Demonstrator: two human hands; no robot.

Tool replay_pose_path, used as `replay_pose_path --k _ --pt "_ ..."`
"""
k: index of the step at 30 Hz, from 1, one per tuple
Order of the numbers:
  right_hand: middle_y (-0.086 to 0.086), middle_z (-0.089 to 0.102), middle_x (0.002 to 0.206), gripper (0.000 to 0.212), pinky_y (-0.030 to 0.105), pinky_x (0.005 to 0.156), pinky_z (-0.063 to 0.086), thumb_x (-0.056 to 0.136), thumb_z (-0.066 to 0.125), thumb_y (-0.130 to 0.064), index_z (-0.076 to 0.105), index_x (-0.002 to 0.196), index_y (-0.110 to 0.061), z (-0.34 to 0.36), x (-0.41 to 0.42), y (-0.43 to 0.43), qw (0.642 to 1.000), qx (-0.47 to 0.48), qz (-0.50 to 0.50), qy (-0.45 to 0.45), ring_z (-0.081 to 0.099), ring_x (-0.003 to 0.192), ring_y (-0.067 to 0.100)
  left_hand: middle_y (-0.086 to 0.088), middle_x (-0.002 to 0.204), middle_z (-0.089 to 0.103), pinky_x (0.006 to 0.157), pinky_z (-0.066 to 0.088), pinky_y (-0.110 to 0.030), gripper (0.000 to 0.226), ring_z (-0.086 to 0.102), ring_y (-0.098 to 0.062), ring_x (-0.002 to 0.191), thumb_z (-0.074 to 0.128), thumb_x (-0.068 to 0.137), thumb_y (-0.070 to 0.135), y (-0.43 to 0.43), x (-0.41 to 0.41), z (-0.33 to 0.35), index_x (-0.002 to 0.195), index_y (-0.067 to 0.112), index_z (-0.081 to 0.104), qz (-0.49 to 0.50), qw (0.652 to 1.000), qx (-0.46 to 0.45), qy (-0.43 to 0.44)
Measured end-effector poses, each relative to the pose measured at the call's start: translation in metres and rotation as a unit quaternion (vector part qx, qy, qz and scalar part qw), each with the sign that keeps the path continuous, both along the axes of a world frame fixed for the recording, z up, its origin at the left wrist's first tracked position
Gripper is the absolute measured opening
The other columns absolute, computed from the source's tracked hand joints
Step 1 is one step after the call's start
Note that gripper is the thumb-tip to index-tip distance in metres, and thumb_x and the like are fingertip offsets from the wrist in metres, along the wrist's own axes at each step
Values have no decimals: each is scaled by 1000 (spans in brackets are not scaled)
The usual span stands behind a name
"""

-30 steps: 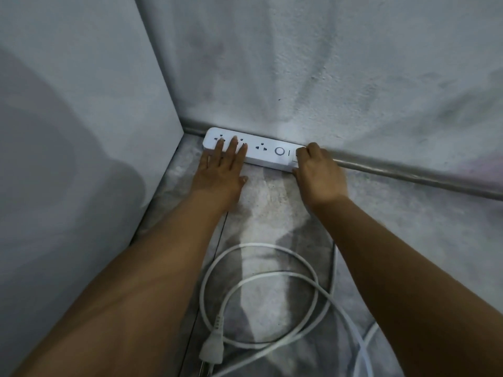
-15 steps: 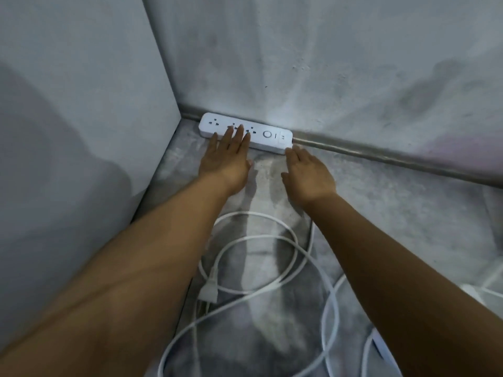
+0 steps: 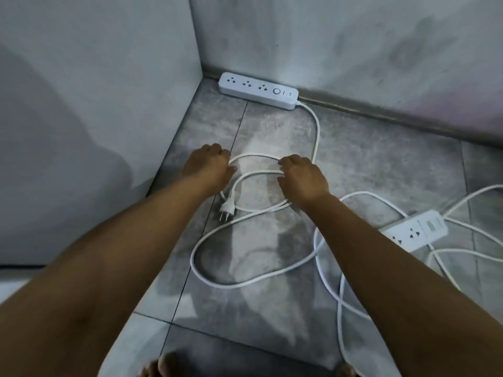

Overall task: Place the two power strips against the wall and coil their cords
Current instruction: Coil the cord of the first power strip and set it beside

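Tile floor (image 3: 367, 164), wall (image 3: 326, 36) corner | strip A (image 3: 258, 90) lies against wall | strip B (image 3: 416, 232) loose on floor, right | left hand (image 3: 209, 165) and right hand (image 3: 303, 176), apart, both curled on cord (image 3: 317, 131) loops | plug (image 3: 227, 210) beside left wrist

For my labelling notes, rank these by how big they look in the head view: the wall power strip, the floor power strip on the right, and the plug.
1. wall power strip and floor power strip: alike; the floor one is nearer and partly hidden by the right forearm, so unranked.
2. plug: clearly smallest.
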State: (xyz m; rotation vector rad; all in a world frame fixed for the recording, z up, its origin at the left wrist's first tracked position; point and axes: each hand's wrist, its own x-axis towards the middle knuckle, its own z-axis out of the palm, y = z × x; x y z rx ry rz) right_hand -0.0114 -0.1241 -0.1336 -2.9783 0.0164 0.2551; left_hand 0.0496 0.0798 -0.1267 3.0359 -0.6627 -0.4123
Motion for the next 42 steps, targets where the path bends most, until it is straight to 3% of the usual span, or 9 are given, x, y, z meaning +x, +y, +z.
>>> replay_pose_path --k 10,15,20,23,26,31,34,38,42 --pt "14 56 128 36 42 93 45 95 52 -19 55 130 -9 1 -35 7 998 63 -27 -8 51 116 34 -16 134 49 102 35 -40 43 44 -33 124 52 94 29 -27 -50 -25 130 5 52 66 996 66 -8" --pt "14 59 124 32 39 92 46 97 50 -23 59 126 -11 5 -38 -4 988 123 -92 -26 55 114 33 -19 120 58 92 43 -40 30 54 -38 114 55 94 29 -34 -43 -17 115 8 55 225 958 -167 58" --pt "14 55 124 41 43 93 47 93 54 -15 46 133 -14 19 -31 -2 955 199 -194 -108 55 114 32 -3 72 63 73 56 -41 23 66 -29 75 58 94 20 -54 -39 15 75 26 47 209 857 -453 130" --pt "16 47 132 48 43 97 42 95 53 -19 40 141 -17 29 -23 -6 954 172 -227 -88 49 120 34 -2 70 58 55 48 -21 14 59 -15 63 57 97 15 -63 -41 34 83 16 53 194 806 -535 163" --pt "16 58 123 41 37 91 46 98 48 -26 41 138 -15 34 -17 -10 921 261 -279 -79 59 109 34 -4 69 58 55 46 -21 14 55 -13 58 55 98 18 -63 -39 42 88 10 60 217 740 -596 222" --pt "11 65 86 34 42 77 53 97 47 -45 46 90 -12 58 -10 4 838 393 -352 -138 67 81 34 -8 65 56 55 48 -23 25 52 -17 56 41 101 8 -61 -40 46 85 5 60 310 571 -695 309" --pt "21 68 82 62 39 73 49 94 48 -53 62 81 6 80 -3 17 849 413 -315 -96 64 73 30 -5 64 62 60 47 -27 23 54 -17 57 42 100 7 -62 -44 44 87 4 60 305 564 -692 331" --pt "3 51 57 40 30 63 39 88 63 -31 57 59 -4 95 7 24 859 418 -295 -29 49 55 18 -5 71 65 66 51 -31 23 61 -18 63 42 100 10 -60 -53 47 85 5 59 270 563 -690 367" --pt "11 58 72 16 25 59 41 82 58 -17 63 73 -6 105 11 23 862 430 -268 -20 57 65 22 2 88 66 77 47 -33 23 60 -15 84 45 101 23 -55 -42 50 83 18 59 298 650 -650 255"
